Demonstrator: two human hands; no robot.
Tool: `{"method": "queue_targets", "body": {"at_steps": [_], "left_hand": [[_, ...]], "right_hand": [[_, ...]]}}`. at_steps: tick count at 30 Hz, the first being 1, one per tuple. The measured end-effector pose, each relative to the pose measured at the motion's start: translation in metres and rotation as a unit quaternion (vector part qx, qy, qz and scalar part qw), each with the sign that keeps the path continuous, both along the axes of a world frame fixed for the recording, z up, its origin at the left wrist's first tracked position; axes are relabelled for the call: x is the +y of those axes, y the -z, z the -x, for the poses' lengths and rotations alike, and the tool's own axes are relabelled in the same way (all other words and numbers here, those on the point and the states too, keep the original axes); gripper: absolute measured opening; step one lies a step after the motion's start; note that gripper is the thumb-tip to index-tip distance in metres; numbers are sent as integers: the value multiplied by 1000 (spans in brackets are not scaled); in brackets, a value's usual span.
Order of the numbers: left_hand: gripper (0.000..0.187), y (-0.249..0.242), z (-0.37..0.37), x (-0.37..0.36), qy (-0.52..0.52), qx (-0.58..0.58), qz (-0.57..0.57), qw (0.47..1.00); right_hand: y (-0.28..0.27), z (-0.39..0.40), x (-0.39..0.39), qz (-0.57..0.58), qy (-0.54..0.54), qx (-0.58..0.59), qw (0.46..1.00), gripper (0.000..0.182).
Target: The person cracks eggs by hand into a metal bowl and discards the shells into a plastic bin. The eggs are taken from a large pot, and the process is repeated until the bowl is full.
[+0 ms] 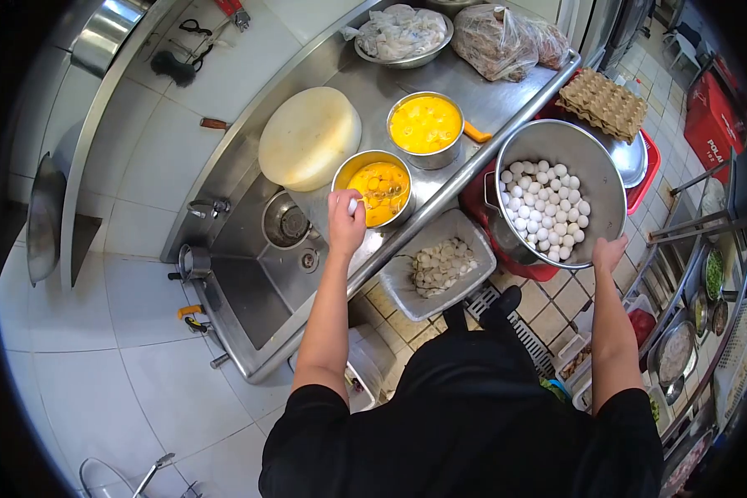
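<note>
My left hand (346, 222) is closed around a white egg (353, 207) at the near rim of a metal pot (410, 209) holding cracked eggs with whole yolks (378, 184). Just behind it stands a second metal pot (436, 159), filled with yellow yolks (426, 124). On the right, my right hand (609, 251) grips the rim of a large, tilted steel stockpot (515, 153); its fingers are partly hidden. Many white eggs (545, 207) lie inside this stockpot. Below the counter edge, a grey plastic bin (397, 282) contains broken eggshells (444, 266).
A round cutting board (310, 137) lies beside the sink (261, 286) on the steel counter. An orange-handled tool (476, 132) is near the counter edge. Bagged food (506, 41) sits at the back. Egg trays (603, 103) stand behind the stockpot; shelving with food bowls (676, 353) is at right.
</note>
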State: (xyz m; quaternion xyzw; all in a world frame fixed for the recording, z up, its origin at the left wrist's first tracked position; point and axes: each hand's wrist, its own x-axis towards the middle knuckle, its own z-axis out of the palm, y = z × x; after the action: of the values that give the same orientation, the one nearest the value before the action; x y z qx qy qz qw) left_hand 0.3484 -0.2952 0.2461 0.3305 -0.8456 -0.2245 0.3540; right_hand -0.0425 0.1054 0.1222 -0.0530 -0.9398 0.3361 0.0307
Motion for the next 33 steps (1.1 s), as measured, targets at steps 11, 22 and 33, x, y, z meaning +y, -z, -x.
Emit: {"method": "queue_targets", "body": {"at_steps": [11,22,33], "left_hand": [[42,-82,24,-28,80,-219,21,972],[36,-58,60,12,25,-24,90,995],[21,94,124,127,149,-170,-44,973]], "right_hand": [[18,6,4,-2,3,30,1000,64],[-13,-14,-3,43,-5,9,999,64],[-4,-16,-2,98,-15,-1,995,60]]}}
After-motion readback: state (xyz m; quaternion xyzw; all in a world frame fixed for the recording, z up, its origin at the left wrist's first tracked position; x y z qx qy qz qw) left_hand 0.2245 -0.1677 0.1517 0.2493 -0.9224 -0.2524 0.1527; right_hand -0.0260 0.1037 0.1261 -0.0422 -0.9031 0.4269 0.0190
